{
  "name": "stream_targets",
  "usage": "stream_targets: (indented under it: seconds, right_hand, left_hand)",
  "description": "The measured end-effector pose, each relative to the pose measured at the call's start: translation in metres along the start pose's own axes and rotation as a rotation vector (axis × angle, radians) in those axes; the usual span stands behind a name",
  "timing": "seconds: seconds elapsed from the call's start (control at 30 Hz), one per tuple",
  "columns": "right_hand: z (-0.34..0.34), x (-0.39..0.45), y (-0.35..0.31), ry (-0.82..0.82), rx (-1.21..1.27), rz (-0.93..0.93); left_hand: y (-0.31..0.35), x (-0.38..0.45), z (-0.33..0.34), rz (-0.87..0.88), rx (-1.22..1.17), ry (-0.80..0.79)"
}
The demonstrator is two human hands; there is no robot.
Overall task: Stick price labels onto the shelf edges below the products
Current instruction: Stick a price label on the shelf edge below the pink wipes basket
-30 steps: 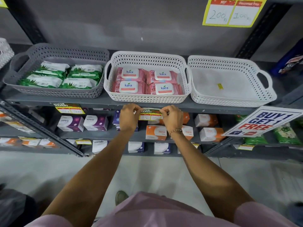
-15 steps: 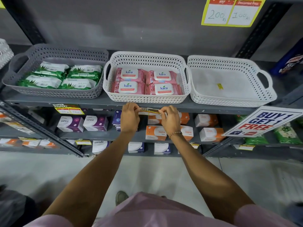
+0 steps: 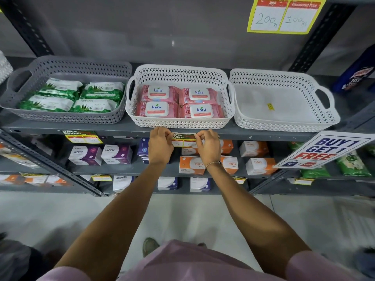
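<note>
Pinching price label [image 3: 183, 139] btwn L hand [image 3: 160, 146] & R hand [image 3: 209, 146] fingers.

The price label [image 3: 183, 139] (edge-on before) now faces outward again.

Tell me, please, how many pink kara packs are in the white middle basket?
4 visible: back left, back right, front left, front right. More may lie hidden underneath them.
</note>
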State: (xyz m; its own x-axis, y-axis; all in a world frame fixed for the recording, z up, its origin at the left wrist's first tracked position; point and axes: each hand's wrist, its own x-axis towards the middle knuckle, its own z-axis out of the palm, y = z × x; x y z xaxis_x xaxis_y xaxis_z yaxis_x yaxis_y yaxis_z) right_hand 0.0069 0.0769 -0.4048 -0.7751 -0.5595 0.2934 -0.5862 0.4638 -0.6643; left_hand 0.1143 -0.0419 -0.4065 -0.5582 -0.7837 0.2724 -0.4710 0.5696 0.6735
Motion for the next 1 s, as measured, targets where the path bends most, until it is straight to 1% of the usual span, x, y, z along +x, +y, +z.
stream_targets:
  seconds: [0.17, 0.27, 0.33, 0.43, 0.63, 0.8, 0.93, 1.0]
  right_hand:
    - [0.004, -0.002, -0.004, 0.067, 0.054, 0.051]
    - [0.01, -0.004, -0.012, 0.096, 0.027, 0.088]
    - [0.014, -0.002, -0.018, 0.109, 0.014, 0.123]
    - [0.017, -0.001, -0.02, 0.123, 0.008, 0.124]
    - [0.018, 0.003, -0.021, 0.115, 0.013, 0.181]
    - [0.013, 0.005, -0.014, 0.099, 0.026, 0.171]
    - [0.007, 0.007, -0.01, 0.116, 0.103, 0.169]
    - [0.003, 0.005, -0.007, 0.089, 0.118, 0.139]
  left_hand:
    - [0.001, -0.002, 0.002, 0.008, -0.075, 0.021]
    - [0.003, -0.001, 0.003, -0.049, -0.122, 0.019]
    - [0.004, 0.0, 0.006, -0.068, -0.105, 0.022]
    - [0.003, 0.001, 0.009, -0.063, -0.079, 0.06]
    - [0.008, 0.002, 0.011, -0.115, -0.066, 0.088]
    - [0.004, 0.002, 0.003, -0.09, -0.055, 0.07]
    - [0.005, 0.002, 0.0, -0.073, -0.063, 0.051]
    - [0.007, 0.0, -0.001, -0.073, -0.09, 0.036]
